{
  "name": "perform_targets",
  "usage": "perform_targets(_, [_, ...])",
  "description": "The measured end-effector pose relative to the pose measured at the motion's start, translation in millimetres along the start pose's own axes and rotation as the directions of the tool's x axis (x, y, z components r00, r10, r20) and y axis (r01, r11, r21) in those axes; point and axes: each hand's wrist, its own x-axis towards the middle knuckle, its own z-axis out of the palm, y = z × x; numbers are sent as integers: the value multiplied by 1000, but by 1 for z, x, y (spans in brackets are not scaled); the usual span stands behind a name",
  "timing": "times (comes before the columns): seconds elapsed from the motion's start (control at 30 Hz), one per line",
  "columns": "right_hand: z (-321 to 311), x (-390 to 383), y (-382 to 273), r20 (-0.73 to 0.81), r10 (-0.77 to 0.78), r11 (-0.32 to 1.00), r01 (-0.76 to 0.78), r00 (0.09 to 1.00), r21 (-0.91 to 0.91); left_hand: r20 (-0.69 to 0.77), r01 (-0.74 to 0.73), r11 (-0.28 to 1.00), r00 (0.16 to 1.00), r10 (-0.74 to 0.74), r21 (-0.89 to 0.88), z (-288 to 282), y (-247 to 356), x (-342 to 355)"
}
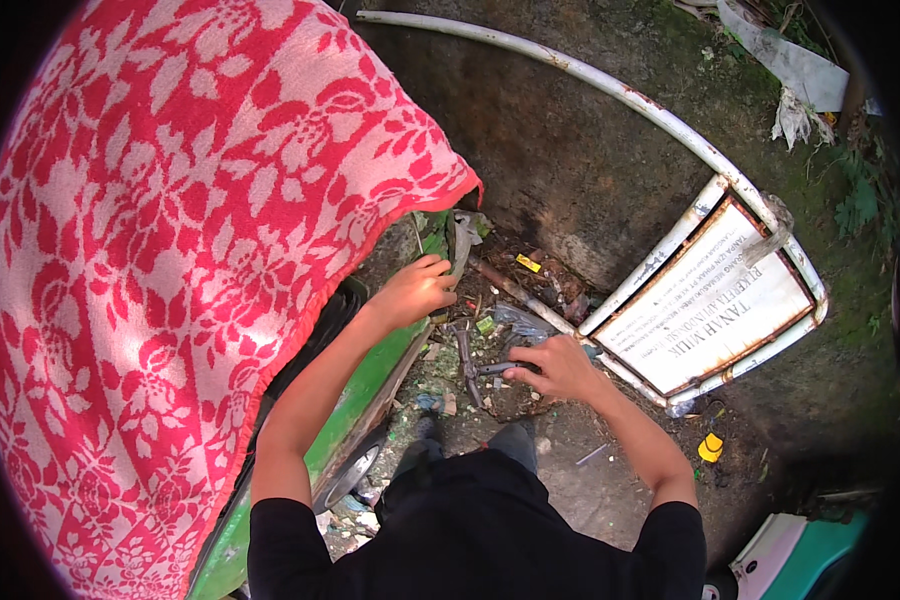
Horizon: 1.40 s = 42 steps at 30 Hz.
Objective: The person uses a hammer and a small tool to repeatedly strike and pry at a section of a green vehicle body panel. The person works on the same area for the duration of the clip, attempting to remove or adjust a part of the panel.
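My right hand (555, 368) is closed round the dark handle of a T-shaped tool that looks like a hammer (470, 368). Its long metal head lies crosswise, low over the littered ground in front of my feet. My left hand (418, 292) is curled beside the upper end of a green panel (362, 392). A crumpled grey plastic strip (464, 240) is just beyond its fingers. Whatever those fingers grip, if anything, is hidden from me.
A red and pink floral blanket (170, 250) covers a large thing on my left. A rusty white tubular frame with a sign panel (705, 300) leans at the right. Nearby are a wheel (355, 468), a yellow scrap (710, 447), and a teal and white object (800, 555).
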Motion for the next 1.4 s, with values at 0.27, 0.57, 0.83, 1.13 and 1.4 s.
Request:
perform_targets(0.27, [-11,29,-8,387,-204,910,319,899,-263,0,-7,1000,1000,7,2,7,-7,-4])
perform_targets(0.57, [13,37,-23,380,-162,928,272,910,-255,-21,-10,1000,1000,11,21,12,-6,0])
perform_targets(0.83, [16,35,-30,300,-18,958,102,954,-267,-15,-6,1000,1000,6,27,22,-5,-3])
perform_targets(1.13, [45,26,-19,149,98,972,-62,984,-225,-15,32,998,999,-31,53,18,-4,6])
perform_targets(1.4, [44,40,-11,-39,89,973,-95,995,-212,40,24,981,999,-33,190,32,-7,-3])
